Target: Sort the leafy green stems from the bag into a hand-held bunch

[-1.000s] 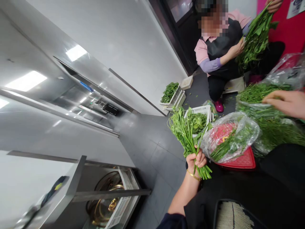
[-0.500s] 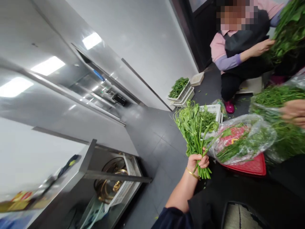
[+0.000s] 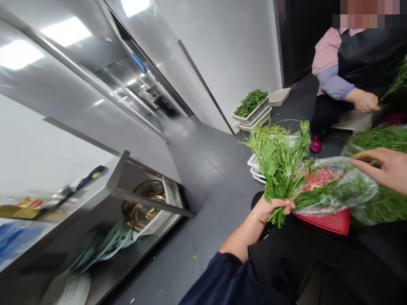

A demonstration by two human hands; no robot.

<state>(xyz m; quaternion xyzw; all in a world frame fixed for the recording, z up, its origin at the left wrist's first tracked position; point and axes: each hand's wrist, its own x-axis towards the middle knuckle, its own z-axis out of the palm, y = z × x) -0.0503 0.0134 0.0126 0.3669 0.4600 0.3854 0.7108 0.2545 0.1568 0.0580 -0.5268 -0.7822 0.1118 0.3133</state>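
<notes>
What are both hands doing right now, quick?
Left hand: closed around the stems of a bunch of greens.
Right hand: open, fingers spread, holding nothing, above the clear plastic bag of greens.

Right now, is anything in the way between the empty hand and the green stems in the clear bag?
Yes. The right hand hovers with fingers spread over the clear plastic bag, and the bag's film covers the green stems inside. Its opening cannot be seen. The left hand grips a separate bunch of greens beside it.
</notes>
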